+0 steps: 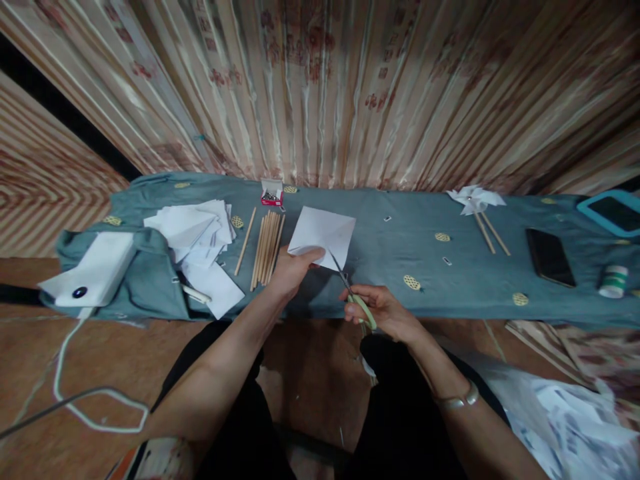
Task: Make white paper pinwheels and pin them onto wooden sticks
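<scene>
My left hand [295, 268] grips the near-left edge of a white square paper [323, 230], with the thumb on top of the sheet. In my right hand [377, 308] is a pair of scissors [361, 308] with pale green handles, fingers closed round the loops. The blades reach up and to the left onto the sheet's near edge, by the left thumb. How far they are into the paper is too small to tell. Left of the sheet lies a bundle of thin wooden sticks [267, 250], with one loose stick [245, 241] beside it.
A stack of white paper [193, 227] lies at the left, near a white device [100, 270] with a cable. Behind the sticks is a small red box [271, 193] of metal bits. White paper pinwheels [477, 199] on sticks, a phone [550, 257] and a green-white roll [613, 281] lie at the right.
</scene>
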Motion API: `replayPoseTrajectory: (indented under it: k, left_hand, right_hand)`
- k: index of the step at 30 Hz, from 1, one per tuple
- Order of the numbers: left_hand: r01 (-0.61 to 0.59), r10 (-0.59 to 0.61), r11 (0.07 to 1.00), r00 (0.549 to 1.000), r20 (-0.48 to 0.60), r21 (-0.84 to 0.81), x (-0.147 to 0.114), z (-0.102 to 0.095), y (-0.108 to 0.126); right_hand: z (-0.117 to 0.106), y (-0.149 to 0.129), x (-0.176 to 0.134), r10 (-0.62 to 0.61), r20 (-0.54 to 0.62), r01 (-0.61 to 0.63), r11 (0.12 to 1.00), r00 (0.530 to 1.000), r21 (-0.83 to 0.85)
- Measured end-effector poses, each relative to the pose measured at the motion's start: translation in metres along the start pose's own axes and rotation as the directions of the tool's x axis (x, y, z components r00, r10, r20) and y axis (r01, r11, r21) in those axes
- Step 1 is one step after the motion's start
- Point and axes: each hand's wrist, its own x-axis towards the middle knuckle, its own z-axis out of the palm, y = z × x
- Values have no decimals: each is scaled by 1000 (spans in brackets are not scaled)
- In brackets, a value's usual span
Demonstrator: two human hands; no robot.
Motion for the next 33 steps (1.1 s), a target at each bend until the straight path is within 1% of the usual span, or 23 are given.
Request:
replayPoseTrajectory:
  k: [2,4,6,8,9,10,12,13,15,18,20,23,26,29,33]
  left_hand:
    - [-20,20,1000,1000,-24,-4,2,-3,0]
    - [-32,32,999,998,-48,3,4,-5,0]
    - [-32,33,999,998,-54,17,4,-7,0]
    - [-34,36,998,999,-35,56,1,-8,0]
    - [-41,43,995,999,-20,93,-1,-8,0]
    - [-51,51,989,999,4,139,-3,-7,0]
    - [-71,56,968,996,70,239,-7,-6,-2]
    - [-82,53,957,992,111,278,-9,-6,-3]
    - [-108,43,938,979,198,329,-11,-5,-7]
    - [-143,17,911,951,310,388,-12,-4,-13]
    - [-151,-14,891,933,359,428,-13,-3,-14]
    - [-167,-40,866,917,398,471,-14,-2,-15]
    - [-175,-47,868,903,426,465,-13,-1,-16]
    - [-145,-35,903,913,406,404,-11,-1,-15]
    - [-44,-53,954,948,313,295,-9,1,-11]
  right_hand:
    - [-7,0,-3,17,30,-16,999,999,-32]
    - [-16,0,-7,26,36,-24,998,999,-53]
    - [-25,1,-9,8,-13,-9,998,1000,-60]
    - [-34,1,-9,-56,-127,49,997,990,-59]
    - [-37,2,-7,-100,-196,91,994,975,-58]
    - [-40,2,-5,-147,-267,137,989,952,-55]
    - [-44,3,0,-224,-372,227,973,901,-37]
    - [-46,3,3,-252,-408,264,964,878,-28]
    - [-46,2,8,-281,-446,308,951,850,-14]
    - [-45,0,12,-301,-447,323,946,842,-28]
    - [-42,-1,14,-300,-417,315,948,858,-34]
    - [-38,-3,15,-269,-388,291,957,882,-4]
    - [-36,-5,14,-229,-389,256,967,892,17]
    - [-35,-7,13,-223,-377,240,971,899,-2]
    - [-35,-8,12,-241,-357,253,967,902,-13]
